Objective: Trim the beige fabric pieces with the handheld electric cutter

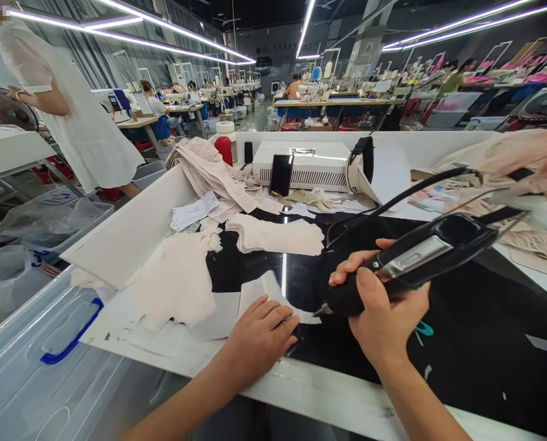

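Note:
In the head view my right hand (386, 306) is wrapped around a black corded handheld tool (420, 251) with a silver strip and a narrow metal tip. That tip touches, or is very close to, the right end of a white cut piece (266, 288) on the black work surface (466, 318). My left hand (264, 337) lies flat on the lower part of this piece, fingers stretched out. Left of it lies a spread of cream fabric pieces (174, 278). Another cream stack (280, 236) lies farther back.
A black phone (281, 175) leans on a vented white box (305, 162). Beige strips (209, 171) and printed labels (193, 210) lie back left; lace fabric (539, 233) is at right. Teal snips (424, 329) lie beside my right wrist. A person (66, 98) stands at left.

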The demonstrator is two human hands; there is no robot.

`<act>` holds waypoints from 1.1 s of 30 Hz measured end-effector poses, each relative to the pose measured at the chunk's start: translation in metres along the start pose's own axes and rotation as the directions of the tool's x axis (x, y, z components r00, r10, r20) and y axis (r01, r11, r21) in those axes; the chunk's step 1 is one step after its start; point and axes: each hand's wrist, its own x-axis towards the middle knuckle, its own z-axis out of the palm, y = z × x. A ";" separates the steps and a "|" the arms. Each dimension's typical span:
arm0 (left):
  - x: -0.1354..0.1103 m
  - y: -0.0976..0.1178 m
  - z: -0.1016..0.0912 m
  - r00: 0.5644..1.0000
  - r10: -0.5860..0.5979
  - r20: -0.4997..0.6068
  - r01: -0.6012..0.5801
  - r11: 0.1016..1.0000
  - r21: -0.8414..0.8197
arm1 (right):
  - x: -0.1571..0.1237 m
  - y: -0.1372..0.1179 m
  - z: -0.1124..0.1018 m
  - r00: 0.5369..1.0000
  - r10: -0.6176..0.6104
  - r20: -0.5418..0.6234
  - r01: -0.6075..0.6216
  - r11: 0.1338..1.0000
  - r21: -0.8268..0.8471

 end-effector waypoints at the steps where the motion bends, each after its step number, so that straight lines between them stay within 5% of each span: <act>1: 0.000 0.000 0.000 1.000 0.000 -0.006 0.000 1.000 -0.001 | 0.000 0.001 0.004 1.000 -0.001 0.002 0.001 1.000 0.011; 9: 0.001 0.001 0.002 1.000 -0.001 -0.019 0.001 1.000 -0.021 | -0.004 0.007 0.020 0.999 0.044 0.029 -0.045 0.998 0.038; 33: -0.002 -0.001 0.005 1.000 0.002 -0.006 -0.002 1.000 -0.011 | -0.002 0.005 0.001 0.999 0.000 -0.032 -0.002 0.998 -0.062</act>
